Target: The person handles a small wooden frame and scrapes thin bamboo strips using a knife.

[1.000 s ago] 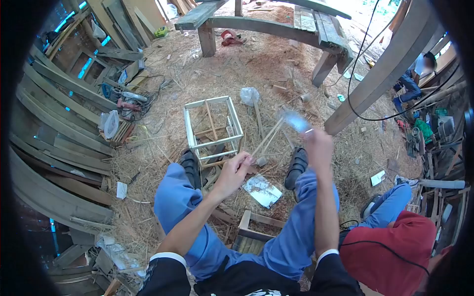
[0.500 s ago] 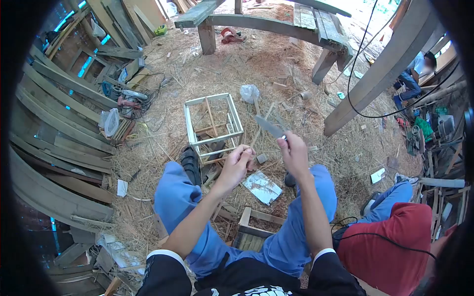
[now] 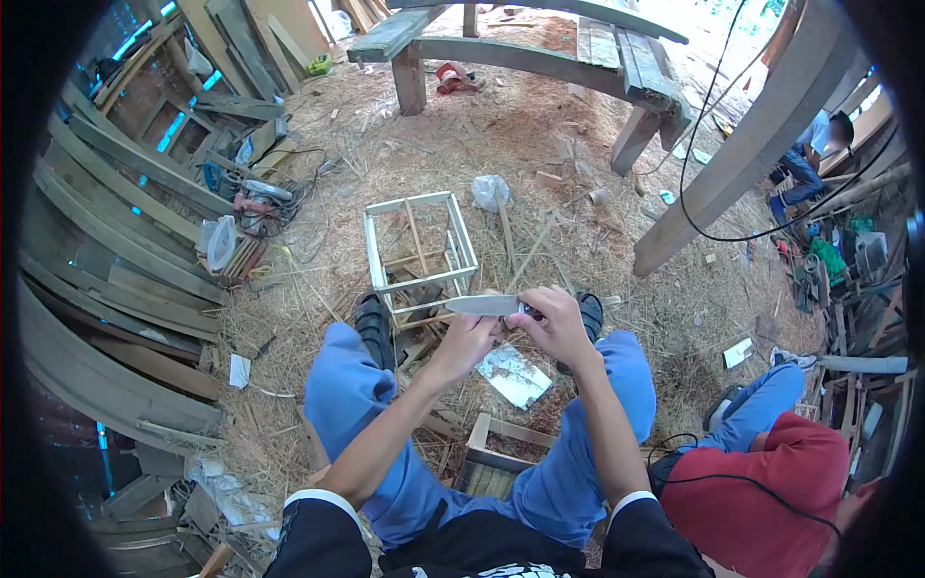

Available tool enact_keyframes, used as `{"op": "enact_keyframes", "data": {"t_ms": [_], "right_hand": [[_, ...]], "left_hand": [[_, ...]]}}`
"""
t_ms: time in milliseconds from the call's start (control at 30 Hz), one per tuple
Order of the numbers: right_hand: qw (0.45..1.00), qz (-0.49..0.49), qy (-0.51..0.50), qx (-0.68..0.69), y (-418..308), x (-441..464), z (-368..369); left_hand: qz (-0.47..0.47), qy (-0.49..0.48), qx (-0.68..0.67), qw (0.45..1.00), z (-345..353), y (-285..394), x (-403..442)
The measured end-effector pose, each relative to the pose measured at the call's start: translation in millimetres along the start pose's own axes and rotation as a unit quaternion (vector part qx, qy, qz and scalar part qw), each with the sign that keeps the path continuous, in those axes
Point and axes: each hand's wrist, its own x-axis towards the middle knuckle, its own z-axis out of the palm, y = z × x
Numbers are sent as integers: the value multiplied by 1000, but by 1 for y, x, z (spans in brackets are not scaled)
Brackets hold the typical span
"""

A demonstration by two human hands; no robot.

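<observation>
My right hand (image 3: 556, 326) is closed round the handle of a knife (image 3: 482, 304), whose broad grey blade points left and lies nearly level. My left hand (image 3: 466, 347) is closed just below the blade, its fingers bent in a pinch. What it holds is hidden or too small to name. The two hands are close together above the space between my knees. Beyond them on the ground stands a small frame of pale wooden strips (image 3: 416, 284). A whitish, stained flat piece (image 3: 514, 376) lies below the hands.
A wooden box-like frame (image 3: 479, 431) sits between my legs. To the right is a person in red (image 3: 761, 482), close by. A slanting wooden post (image 3: 732, 154) and a hanging black cable (image 3: 682, 173) stand ahead right. Power tools (image 3: 258, 202) lie at left; a bench (image 3: 520, 58) is farther off.
My right hand has moved left and down towards my left hand. The knife blade has swung from a slant to nearly level, now over my left hand.
</observation>
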Motion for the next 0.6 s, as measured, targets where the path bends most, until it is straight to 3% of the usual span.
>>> {"op": "enact_keyframes", "data": {"t_ms": [233,600], "right_hand": [[999,15,0,-29,0,-2,-12],[994,46,19,-95,19,-9,-32]], "left_hand": [[-90,-52,-72,992,-1,1,4],[-122,-81,-131,981,-3,4,2]]}}
